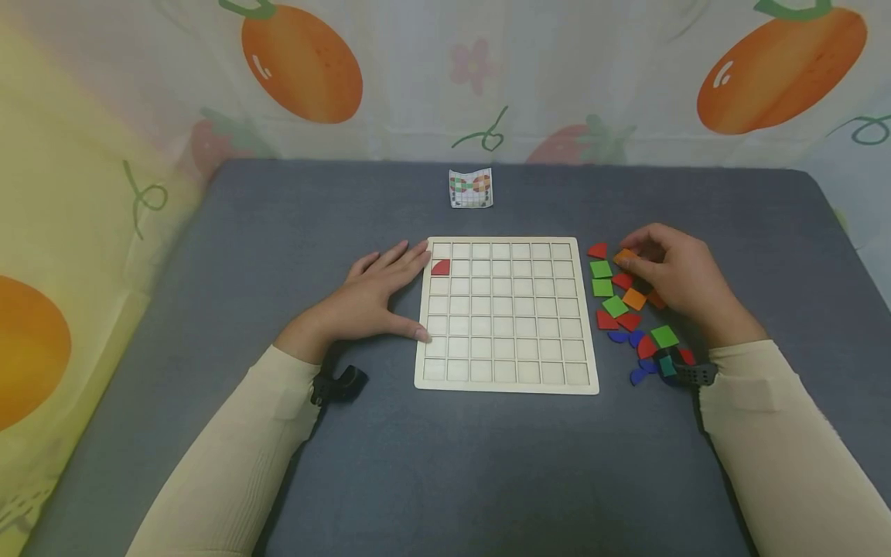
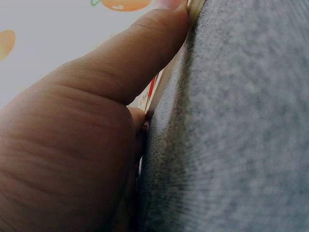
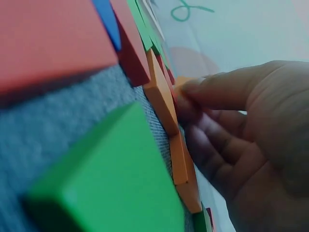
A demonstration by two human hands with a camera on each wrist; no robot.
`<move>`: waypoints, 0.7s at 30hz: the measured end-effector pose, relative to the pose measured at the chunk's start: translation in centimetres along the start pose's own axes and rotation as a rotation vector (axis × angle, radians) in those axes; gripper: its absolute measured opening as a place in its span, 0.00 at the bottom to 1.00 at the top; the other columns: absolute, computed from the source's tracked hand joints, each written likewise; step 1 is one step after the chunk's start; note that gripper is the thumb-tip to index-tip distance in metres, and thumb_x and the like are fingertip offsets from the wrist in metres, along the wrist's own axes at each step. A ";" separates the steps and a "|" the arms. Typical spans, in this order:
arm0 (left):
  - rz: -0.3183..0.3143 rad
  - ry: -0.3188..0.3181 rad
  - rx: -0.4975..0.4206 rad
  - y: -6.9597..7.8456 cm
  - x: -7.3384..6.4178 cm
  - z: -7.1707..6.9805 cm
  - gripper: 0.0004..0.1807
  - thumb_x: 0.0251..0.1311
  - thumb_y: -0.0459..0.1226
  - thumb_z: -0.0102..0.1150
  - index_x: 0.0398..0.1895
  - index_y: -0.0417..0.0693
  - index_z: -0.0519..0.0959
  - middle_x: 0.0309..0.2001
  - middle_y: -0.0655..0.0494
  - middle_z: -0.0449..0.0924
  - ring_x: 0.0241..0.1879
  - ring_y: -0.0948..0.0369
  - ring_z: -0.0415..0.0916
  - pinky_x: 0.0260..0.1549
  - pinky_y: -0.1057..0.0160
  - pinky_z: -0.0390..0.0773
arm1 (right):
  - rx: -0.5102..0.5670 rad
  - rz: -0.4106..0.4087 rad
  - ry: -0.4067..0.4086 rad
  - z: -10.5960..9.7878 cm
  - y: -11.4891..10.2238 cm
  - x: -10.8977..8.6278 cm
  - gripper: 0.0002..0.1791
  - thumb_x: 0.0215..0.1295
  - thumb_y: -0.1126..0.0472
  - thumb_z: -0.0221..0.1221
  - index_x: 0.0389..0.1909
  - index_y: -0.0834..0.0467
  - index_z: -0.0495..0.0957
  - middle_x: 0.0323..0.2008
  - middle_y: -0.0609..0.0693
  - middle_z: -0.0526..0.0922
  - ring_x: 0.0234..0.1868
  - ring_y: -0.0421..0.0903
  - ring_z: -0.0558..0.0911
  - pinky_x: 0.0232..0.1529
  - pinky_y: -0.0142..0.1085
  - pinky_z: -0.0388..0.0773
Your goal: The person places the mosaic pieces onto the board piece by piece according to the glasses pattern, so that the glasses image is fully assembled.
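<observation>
Pale sleeves (image 1: 780,441) reach in from the near side over a grey table (image 1: 418,480), a black strap (image 1: 696,375) at each wrist; close by the right strap, from where I stand, lie blue half-rounds (image 1: 637,377) and a green square (image 1: 664,336), with red pieces (image 1: 607,319) scattered among them.

Next comes a pale gridded board (image 1: 506,388), flat in front of the person; the left hand (image 1: 376,298) is spread along its left side, thumb touching the edge nearer the person and fingertips at the far end; one red quarter-round (image 1: 441,268) sits in the leftmost cell of the second row from the far edge.

Off to the right of the board, the right hand (image 1: 682,271) pinches an orange piece (image 1: 623,256) between thumb and fingertips, just above the loose pieces; another orange square (image 1: 634,299) lies under that hand's reach, near green ones.

Beyond the board stands or lies, I can't tell which, a small patterned card (image 1: 471,189); behind it all hangs a curtain (image 1: 404,46) printed with fruit.
</observation>
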State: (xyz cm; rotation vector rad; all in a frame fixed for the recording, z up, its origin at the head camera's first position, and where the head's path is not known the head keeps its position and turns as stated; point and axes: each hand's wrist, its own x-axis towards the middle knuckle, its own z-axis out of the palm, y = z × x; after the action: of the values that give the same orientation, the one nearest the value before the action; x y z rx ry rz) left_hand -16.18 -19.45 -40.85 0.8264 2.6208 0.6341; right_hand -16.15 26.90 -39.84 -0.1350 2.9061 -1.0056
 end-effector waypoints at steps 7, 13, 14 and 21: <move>-0.003 0.001 0.001 -0.1 0.0 0.1 0.71 0.54 0.68 0.79 0.91 0.58 0.45 0.89 0.67 0.35 0.86 0.60 0.27 0.77 0.41 0.31 | 0.095 0.006 0.019 -0.2 -1.0 -0.3 0.21 0.79 0.56 0.69 0.65 0.60 0.81 0.52 0.59 0.86 0.48 0.51 0.83 0.38 0.27 0.75; 0.005 0.004 -0.006 -0.1 -0.2 0.1 0.71 0.54 0.67 0.79 0.91 0.56 0.45 0.89 0.65 0.35 0.86 0.58 0.28 0.77 0.41 0.31 | 0.162 0.032 0.024 -0.5 -1.9 -0.7 0.24 0.77 0.50 0.70 0.66 0.57 0.81 0.52 0.56 0.85 0.44 0.45 0.82 0.33 0.32 0.78; 0.005 0.004 -0.006 0.0 -0.2 0.1 0.71 0.54 0.67 0.79 0.91 0.56 0.45 0.89 0.65 0.36 0.86 0.58 0.28 0.77 0.41 0.31 | 0.179 0.029 0.026 -0.5 -2.1 -0.8 0.24 0.76 0.50 0.71 0.66 0.57 0.81 0.51 0.56 0.85 0.44 0.44 0.82 0.33 0.33 0.78; 0.005 0.002 -0.001 -0.1 -0.1 0.0 0.71 0.54 0.68 0.78 0.92 0.58 0.44 0.89 0.67 0.35 0.86 0.59 0.27 0.77 0.41 0.31 | 0.239 -0.019 0.038 -0.1 -3.5 -1.1 0.24 0.75 0.54 0.72 0.65 0.59 0.82 0.53 0.56 0.85 0.44 0.38 0.84 0.37 0.30 0.79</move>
State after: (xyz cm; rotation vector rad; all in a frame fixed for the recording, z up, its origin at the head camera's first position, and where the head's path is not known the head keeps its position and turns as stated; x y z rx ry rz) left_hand -16.17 -19.57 -40.87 0.8322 2.6203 0.6380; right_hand -14.88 24.34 -37.53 -0.1318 2.7932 -1.3615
